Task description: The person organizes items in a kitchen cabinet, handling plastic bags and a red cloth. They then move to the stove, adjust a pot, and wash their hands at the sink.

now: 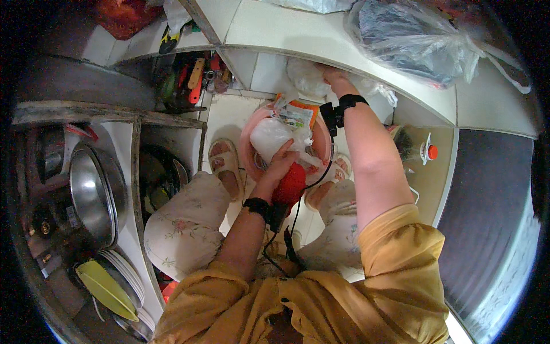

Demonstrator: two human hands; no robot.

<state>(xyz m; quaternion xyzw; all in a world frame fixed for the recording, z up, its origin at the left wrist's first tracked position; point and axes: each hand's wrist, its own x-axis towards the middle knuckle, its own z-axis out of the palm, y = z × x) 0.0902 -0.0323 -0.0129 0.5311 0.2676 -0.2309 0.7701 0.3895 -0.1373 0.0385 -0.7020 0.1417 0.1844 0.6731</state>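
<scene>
My left hand [283,164] is over the pink bucket [245,148] on the floor between my feet. Its fingers lie against a white plastic bag [268,136] inside, and a red rounded thing [292,182] is beside the palm and wrist. Whether the hand grips either one is hidden. An orange-and-white printed packet [300,112] stands at the bucket's far side. Reaching under the white tiled counter, my right hand [336,78] has its fingers bunched on a clear plastic bag [306,79] in the lower compartment. Shadow partly covers those fingertips.
At left, open shelves hold steel bowls [88,193], stacked plates [124,271] and a yellow-green dish [105,290]. Several tools with coloured handles [197,75] stand in the corner. A red-capped container [432,152] is at right. On the counter [296,28] lies another plastic bag [412,47].
</scene>
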